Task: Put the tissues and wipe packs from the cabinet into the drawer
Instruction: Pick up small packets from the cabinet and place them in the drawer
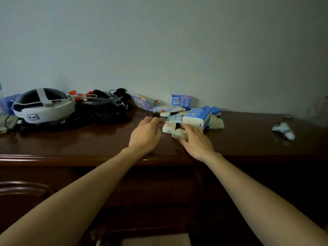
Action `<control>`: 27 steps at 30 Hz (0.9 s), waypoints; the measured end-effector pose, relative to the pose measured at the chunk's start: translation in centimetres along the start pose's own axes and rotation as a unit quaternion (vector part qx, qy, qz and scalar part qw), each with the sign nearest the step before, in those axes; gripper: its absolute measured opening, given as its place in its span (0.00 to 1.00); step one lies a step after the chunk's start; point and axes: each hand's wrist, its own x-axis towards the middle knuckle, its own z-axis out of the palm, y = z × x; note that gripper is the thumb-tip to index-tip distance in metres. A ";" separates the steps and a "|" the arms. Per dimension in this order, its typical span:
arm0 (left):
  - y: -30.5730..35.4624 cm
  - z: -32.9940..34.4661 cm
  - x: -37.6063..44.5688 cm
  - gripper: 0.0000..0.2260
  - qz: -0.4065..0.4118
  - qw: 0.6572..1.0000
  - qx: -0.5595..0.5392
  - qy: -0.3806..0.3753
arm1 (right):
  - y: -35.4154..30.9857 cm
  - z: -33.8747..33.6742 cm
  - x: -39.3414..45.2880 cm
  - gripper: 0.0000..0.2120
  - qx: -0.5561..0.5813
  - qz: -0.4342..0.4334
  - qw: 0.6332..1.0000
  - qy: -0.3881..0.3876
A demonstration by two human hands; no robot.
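Observation:
A heap of tissue and wipe packs lies on the dark wooden cabinet top [71, 144] near the wall. It includes a large blue-and-white tissue pack [197, 118], an upright blue pack [181, 101], a purple flowered wipe pack [144, 102] and a small white pack [168, 127]. My right hand [195, 141] pinches a small pale tissue pack [179, 133] between thumb and fingers at the front of the heap. My left hand [145, 134] rests on the top with loosely bent fingers, just left of the small white pack, holding nothing. Below me, part of the open drawer [150, 240] shows.
A white-and-black headset [42, 107] and a black bag with cables [99, 110] fill the cabinet's left side. A small white controller [284, 130] lies at the far right. A curved wooden chair back [21, 189] stands at lower left.

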 end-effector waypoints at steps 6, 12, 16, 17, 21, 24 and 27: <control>0.8 7.0 7.4 0.19 -0.013 0.982 -0.041 -0.185 | 1.9 1.8 1.0 0.14 0.028 0.050 0.996 0.075; 2.2 8.3 5.5 0.11 -0.061 0.988 -0.021 -0.141 | 1.3 1.9 0.7 0.10 -0.016 0.070 0.990 0.120; 3.8 4.7 -0.9 0.10 -0.055 0.996 -0.076 0.000 | 0.0 2.3 -2.9 0.12 0.027 0.086 0.957 0.275; 4.1 3.9 -3.1 0.09 -0.046 0.994 -0.092 0.045 | -0.2 3.1 -4.6 0.12 0.061 0.080 0.944 0.316; 4.8 2.8 -13.5 0.10 0.001 0.968 -0.185 0.169 | -0.5 7.4 -11.8 0.14 0.194 -0.012 0.897 0.396; 4.1 5.4 -22.0 0.11 -0.026 0.964 -0.210 0.162 | 0.8 11.6 -18.2 0.20 0.221 -0.014 0.917 0.332; 2.5 9.0 -30.3 0.14 -0.101 0.973 -0.191 0.083 | 3.4 17.1 -25.6 0.28 0.218 0.088 0.964 0.120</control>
